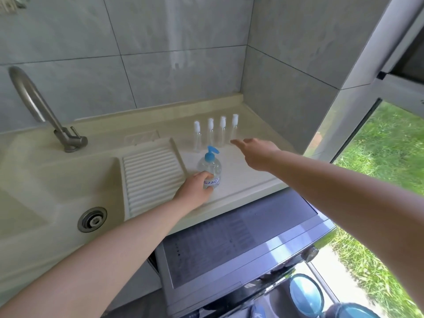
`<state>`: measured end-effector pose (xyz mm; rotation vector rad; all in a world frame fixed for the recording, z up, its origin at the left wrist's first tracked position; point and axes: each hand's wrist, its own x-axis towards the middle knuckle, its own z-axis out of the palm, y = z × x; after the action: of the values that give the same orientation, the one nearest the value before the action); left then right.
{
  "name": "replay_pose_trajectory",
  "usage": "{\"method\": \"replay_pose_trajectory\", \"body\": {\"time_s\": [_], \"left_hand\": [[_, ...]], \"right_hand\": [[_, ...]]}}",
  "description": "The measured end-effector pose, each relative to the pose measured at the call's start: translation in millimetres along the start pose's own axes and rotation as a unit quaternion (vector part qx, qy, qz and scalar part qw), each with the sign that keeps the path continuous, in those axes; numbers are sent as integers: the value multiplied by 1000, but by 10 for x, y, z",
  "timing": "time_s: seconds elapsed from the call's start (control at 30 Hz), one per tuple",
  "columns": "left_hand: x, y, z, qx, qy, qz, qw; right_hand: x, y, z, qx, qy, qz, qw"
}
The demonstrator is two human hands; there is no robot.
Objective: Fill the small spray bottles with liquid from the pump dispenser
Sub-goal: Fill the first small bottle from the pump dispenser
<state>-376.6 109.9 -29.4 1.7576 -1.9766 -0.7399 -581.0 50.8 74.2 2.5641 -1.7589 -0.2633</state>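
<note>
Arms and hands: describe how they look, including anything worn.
Both forearms are bare as far as the view shows, with no sleeves in sight. The left hand and right hand wear no gloves, and no rings, watch or bracelets are visible. No markings show on either arm.

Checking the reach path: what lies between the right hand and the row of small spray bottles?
Nothing: in the head view the right hand reaches toward the rightmost of the small spray bottles, with only bare countertop below the narrow gap.
</note>
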Motion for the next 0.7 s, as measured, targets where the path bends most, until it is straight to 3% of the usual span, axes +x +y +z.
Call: {"method": "replay_pose_trajectory", "body": {"time_s": [0.13, 0.33, 0.7], "left_hand": [[153, 101, -9, -16, 64, -25, 998], [383, 186, 17, 2, 186, -140, 972], [621, 399, 228, -23, 247, -228, 942]], "right_hand": [[161, 115, 42, 9, -9, -22, 1000], [628, 233, -18, 131, -65, -89, 985], [1236, 324, 62, 135, -63, -197, 969]]}}
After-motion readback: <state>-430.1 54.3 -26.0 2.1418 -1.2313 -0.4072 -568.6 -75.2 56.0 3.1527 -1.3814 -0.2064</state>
